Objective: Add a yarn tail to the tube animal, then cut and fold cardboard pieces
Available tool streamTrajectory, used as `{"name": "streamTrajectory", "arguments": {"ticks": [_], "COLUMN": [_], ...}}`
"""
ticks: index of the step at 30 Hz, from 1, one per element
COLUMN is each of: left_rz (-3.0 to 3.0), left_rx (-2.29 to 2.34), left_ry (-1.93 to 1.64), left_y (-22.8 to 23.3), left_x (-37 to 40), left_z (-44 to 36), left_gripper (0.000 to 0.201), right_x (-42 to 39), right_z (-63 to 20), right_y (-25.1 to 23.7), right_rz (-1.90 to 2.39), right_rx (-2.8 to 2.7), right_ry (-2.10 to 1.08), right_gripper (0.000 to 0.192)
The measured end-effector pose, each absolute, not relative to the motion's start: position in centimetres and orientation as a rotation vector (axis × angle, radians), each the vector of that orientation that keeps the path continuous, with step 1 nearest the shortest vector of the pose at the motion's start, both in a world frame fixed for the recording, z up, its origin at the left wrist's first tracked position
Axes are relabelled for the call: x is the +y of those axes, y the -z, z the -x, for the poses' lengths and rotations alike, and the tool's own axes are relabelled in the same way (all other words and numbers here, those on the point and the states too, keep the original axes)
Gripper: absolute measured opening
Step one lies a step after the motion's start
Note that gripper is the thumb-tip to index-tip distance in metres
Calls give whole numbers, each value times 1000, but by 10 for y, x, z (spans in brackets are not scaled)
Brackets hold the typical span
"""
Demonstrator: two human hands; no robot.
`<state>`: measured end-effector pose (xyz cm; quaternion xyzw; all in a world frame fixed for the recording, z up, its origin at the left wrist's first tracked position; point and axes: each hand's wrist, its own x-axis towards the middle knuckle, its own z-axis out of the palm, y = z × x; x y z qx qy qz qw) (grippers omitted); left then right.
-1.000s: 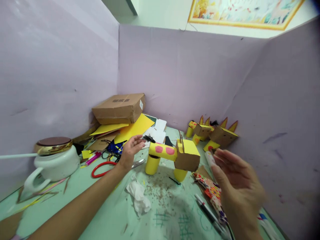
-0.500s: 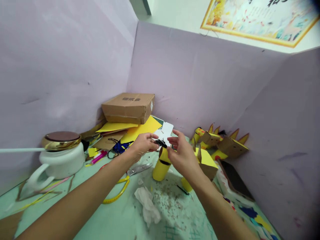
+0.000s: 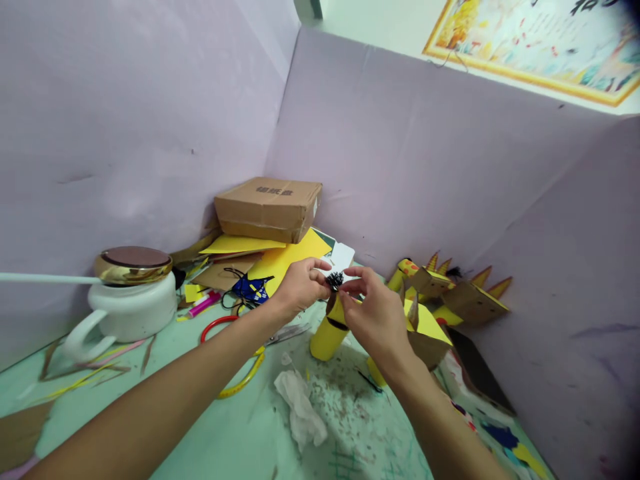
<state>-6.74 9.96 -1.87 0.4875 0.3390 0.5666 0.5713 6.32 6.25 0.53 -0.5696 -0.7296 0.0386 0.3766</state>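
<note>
My left hand (image 3: 300,285) and my right hand (image 3: 377,313) meet above a yellow paper-tube animal (image 3: 330,333) with a brown cardboard box head (image 3: 425,333). Both pinch a small black frayed tuft (image 3: 334,280) between their fingertips, right over the rear end of the animal's body. The body is mostly hidden behind my right hand; one yellow leg tube shows below it.
Scissors (image 3: 285,333) with red and yellow handles, a crumpled tissue (image 3: 303,407) and paper scraps lie on the green table (image 3: 210,427). Back left: a white pot with gold lid (image 3: 127,293), a cardboard box (image 3: 267,208) on yellow sheets. Similar finished animals (image 3: 460,293) stand by the right wall.
My right hand came in from the right to join the left on the black tuft. Both hands now hold it slightly higher; the view shifted to the left.
</note>
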Motion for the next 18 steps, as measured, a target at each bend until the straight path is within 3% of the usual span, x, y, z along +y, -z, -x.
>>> {"name": "streamTrajectory", "arguments": {"ticks": [8, 13, 18], "left_rz": [-1197, -1200, -1182], "left_rx": [771, 762, 891], "left_ry": [-1333, -1343, -1404], "left_y": [16, 12, 12], "left_x": [97, 95, 100], "left_z": [67, 68, 78], "left_gripper": [41, 40, 18], "right_x": [64, 65, 67], "right_z": [-63, -62, -65], "right_y": [-7, -4, -1], "right_rz": [1455, 1414, 1378], "right_rx": [-1942, -1900, -1777], "right_ry": [-6, -50, -206], "right_gripper": [35, 28, 22]}}
